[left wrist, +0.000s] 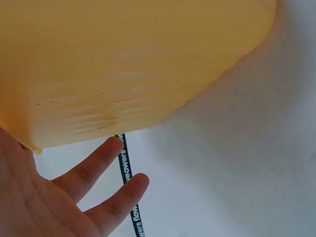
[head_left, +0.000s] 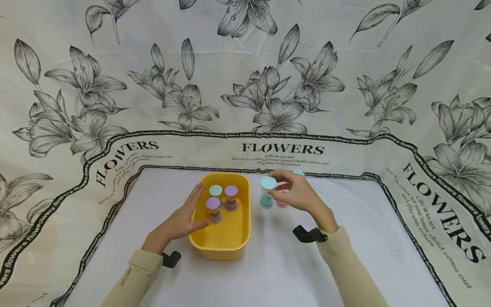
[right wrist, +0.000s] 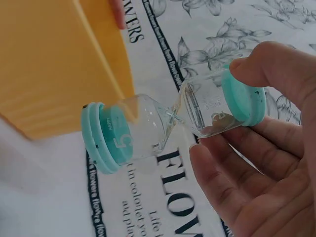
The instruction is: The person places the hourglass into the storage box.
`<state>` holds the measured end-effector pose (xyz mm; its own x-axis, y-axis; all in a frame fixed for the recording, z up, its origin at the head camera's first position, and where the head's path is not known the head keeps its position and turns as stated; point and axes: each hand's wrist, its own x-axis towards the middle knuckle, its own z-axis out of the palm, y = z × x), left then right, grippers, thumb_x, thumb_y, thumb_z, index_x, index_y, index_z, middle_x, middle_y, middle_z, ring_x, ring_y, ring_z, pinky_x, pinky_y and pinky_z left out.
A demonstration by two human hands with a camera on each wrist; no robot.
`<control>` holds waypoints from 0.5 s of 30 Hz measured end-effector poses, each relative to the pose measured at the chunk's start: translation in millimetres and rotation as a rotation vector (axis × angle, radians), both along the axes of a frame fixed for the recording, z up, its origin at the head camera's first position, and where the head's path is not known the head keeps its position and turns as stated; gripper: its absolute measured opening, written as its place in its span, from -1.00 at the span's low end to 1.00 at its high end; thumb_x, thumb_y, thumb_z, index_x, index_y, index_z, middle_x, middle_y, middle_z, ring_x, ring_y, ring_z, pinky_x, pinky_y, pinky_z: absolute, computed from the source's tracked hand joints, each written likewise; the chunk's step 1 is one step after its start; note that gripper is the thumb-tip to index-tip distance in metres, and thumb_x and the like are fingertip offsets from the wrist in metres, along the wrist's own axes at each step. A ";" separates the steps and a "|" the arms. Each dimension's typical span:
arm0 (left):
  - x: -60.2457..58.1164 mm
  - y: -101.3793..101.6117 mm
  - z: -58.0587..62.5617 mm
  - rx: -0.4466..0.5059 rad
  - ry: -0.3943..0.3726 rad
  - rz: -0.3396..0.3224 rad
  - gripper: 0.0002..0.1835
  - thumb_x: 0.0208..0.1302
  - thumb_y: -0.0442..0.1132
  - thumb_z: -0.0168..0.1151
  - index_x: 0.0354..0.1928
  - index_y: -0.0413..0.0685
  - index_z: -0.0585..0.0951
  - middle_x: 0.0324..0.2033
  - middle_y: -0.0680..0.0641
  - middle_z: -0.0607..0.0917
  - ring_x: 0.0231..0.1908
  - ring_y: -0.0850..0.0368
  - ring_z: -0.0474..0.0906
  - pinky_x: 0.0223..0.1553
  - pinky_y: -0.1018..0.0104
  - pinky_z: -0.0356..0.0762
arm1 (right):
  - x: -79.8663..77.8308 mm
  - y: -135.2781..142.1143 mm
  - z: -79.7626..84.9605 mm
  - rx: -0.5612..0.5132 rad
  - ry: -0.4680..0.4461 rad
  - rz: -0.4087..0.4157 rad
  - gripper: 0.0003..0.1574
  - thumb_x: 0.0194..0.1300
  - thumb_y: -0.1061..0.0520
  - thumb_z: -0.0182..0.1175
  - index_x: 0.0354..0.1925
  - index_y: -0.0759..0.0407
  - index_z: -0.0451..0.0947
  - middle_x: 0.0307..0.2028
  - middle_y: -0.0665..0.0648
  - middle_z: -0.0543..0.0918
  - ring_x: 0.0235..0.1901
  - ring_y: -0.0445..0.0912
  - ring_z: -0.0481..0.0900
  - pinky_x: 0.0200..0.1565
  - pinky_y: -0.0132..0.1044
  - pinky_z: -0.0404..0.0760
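My right hand (head_left: 297, 192) pinches a sand timer with teal caps (head_left: 267, 199) by its upper cap, just right of the yellow bin (head_left: 242, 238). In the right wrist view, thumb and fingers are at one cap of the timer (right wrist: 106, 140), whose clear waisted glass lies across the view; a "5" shows on it. My left hand (head_left: 178, 221) rests at the bin's left rim, fingers spread and fairly straight along the wall. Inside the bin stand two purple-capped sand timers (head_left: 213, 204) (head_left: 231, 191) and a teal-capped one (head_left: 215, 190).
A pink sand timer (head_left: 281, 204) stands behind my right hand, mostly hidden. Farther back, the teal top of another timer (head_left: 298, 172) shows. White cloth (head_left: 284, 264) covers the table, and a flower-printed sheet (head_left: 199, 149) rises at the back and sides.
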<state>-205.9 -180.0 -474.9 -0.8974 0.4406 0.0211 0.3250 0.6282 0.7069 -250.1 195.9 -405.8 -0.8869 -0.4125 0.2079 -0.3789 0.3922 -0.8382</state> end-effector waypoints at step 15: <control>-1.5 -0.3 -1.9 0.000 0.011 -0.008 0.19 0.26 0.21 0.35 0.67 -0.01 -0.18 0.67 -0.09 -0.26 0.63 -0.26 -0.18 0.49 -0.41 0.02 | -8.7 -39.0 47.6 0.067 0.119 0.211 -0.33 0.22 0.23 0.44 0.29 0.27 0.55 0.16 0.22 0.68 -0.04 0.05 0.71 0.03 -0.19 0.75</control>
<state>-207.4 -180.3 -476.8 -0.8935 0.4480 0.0314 0.3382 0.6253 0.7033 -258.8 156.9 -358.1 -0.7505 -0.6024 0.2717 -0.5530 0.3474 -0.7573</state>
